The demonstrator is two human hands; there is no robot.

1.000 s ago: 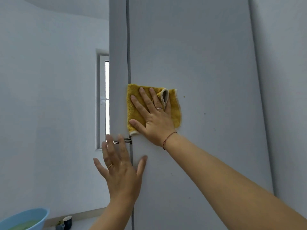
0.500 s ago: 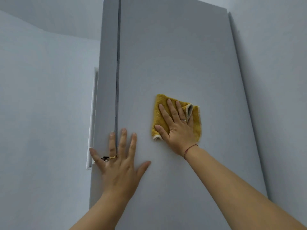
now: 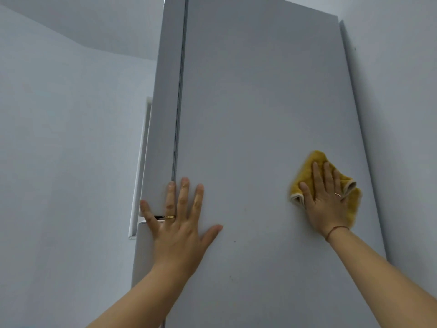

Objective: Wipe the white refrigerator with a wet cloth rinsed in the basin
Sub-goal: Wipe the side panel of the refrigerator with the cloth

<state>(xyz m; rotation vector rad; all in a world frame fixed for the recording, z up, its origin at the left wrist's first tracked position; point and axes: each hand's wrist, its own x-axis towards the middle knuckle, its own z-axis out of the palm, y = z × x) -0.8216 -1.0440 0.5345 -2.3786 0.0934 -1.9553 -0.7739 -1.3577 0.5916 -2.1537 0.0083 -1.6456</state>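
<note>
The white refrigerator (image 3: 260, 102) fills the middle of the head view, its broad side panel facing me. My right hand (image 3: 325, 197) lies flat with straight fingers on a folded yellow cloth (image 3: 306, 170), pressing it against the panel near the refrigerator's right edge. My left hand (image 3: 177, 223) rests flat with spread fingers at the panel's left corner, beside the door seam and over a metal hinge. The basin is out of view.
A white wall (image 3: 402, 114) stands close along the refrigerator's right edge. To the left is another white wall (image 3: 59, 162) with a window frame (image 3: 139, 176) partly hidden behind the refrigerator. Small dark specks dot the panel below my hands.
My right hand has slid the cloth rightward across the panel, from near the door seam to near the right edge. The view has tilted upward, and the basin has left it.
</note>
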